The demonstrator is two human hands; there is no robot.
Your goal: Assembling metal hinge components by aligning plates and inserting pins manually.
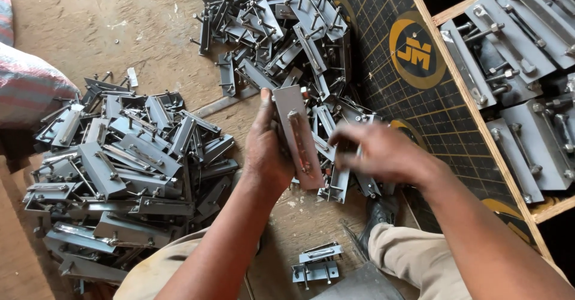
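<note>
My left hand (266,150) grips a flat grey metal plate (297,133) with a raised bar and bolts on its face, held upright and tilted. My right hand (380,153) is blurred just to the right of the plate, fingers curled near its edge over loose plates; whether it holds something small I cannot tell. A heap of similar bolted plates (281,30) lies beyond the hands. A second heap (129,168) spreads on the floor to the left.
A wooden crate (473,105) at the right holds stacked plates (527,54); its dark side panel has a yellow round emblem. Two small plates (317,263) lie between my knees. A patterned sack (27,87) sits far left. The floor is dusty.
</note>
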